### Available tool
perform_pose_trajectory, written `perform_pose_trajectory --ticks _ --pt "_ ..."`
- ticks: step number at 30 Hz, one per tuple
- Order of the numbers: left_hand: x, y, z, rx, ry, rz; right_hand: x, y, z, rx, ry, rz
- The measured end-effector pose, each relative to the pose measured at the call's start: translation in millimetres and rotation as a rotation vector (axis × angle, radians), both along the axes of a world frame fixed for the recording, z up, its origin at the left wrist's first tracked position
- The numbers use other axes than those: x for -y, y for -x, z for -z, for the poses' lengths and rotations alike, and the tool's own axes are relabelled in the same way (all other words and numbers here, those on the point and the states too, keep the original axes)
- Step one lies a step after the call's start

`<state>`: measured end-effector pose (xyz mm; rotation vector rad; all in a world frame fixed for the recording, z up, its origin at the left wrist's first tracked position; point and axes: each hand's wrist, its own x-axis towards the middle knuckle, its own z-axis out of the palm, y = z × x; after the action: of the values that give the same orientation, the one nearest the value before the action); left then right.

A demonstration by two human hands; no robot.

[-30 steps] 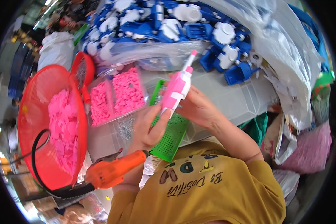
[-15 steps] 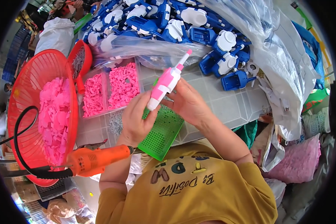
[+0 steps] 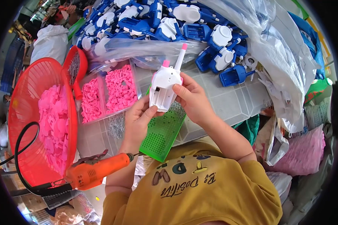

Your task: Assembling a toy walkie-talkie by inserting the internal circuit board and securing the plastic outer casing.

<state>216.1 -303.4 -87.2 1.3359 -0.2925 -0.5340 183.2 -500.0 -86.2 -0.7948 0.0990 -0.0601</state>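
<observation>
Your left hand pinches the lower edge of the handset, your right hand grips its side, antenna beyond your fingers, green basket below

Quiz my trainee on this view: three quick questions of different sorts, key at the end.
1. Which hands hold the white toy?
2. True or false: the red basket stands left of the green tray.
3. What colour are the small parts in the clear box? A blue, B pink, C white.

Key: 1. Both, left hand and right hand. 2. True. 3. B.
</observation>
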Motion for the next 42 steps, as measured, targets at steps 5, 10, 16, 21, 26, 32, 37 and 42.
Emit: perform_pose_trajectory --ticks 5,10,16,21,26,32,37,42 --pt "17.2 14.2 -0.4 -0.196 0.208 -0.006 4.1 6.7 -2.7 0.071 0.149 0.04" --pt "18.9 9.3 -2.3 -0.557 0.371 0.241 5.5 15.5 -23.0 0.038 0.053 -0.04" --pt "35.7 8.6 -18.6 0.013 -0.195 0.103 9.7 21.0 -17.1 0.121 0.405 0.138" --pt "41.5 -0.3 -31.6 0.192 0.068 0.006 14.6 27.1 -13.3 0.171 0.697 0.175" --pt "45.2 1.7 -34.3 0.116 0.028 0.104 10.7 32.3 -8.8 0.232 0.787 0.186" --pt "45.6 4.4 -33.1 0.09 0.03 0.105 10.7 35.2 -7.1 0.248 0.783 0.176" --pt "53.0 9.4 -32.5 0.158 0.051 0.088 10.7 38.5 -10.3 0.212 0.774 0.177" --pt "55.1 10.5 -29.8 -0.037 0.011 0.015 13.1 44.1 -8.1 0.232 0.964 0.211"
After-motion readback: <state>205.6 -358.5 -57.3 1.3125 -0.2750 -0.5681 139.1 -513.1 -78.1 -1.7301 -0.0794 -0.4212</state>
